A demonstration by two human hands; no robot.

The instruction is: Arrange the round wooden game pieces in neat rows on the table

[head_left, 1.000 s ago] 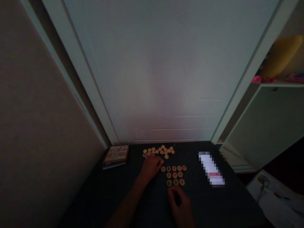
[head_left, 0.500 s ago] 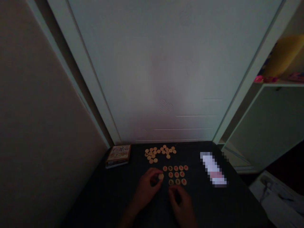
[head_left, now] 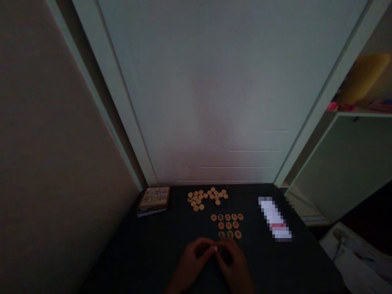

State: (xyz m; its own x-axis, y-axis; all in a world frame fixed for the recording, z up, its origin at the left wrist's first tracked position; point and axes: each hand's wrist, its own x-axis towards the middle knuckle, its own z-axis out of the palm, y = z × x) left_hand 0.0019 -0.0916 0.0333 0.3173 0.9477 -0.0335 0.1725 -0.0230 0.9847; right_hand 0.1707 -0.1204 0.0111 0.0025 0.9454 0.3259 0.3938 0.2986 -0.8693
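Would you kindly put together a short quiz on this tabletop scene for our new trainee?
1. How many marked wooden game pieces lie in the row farthest from the person?
2. True or false: the left hand and right hand meet around a small pale piece.
3. Which lies left of the loose pale discs: the illustrated box or the blurred white object?

Key: 1. Five. 2. True. 3. The illustrated box.
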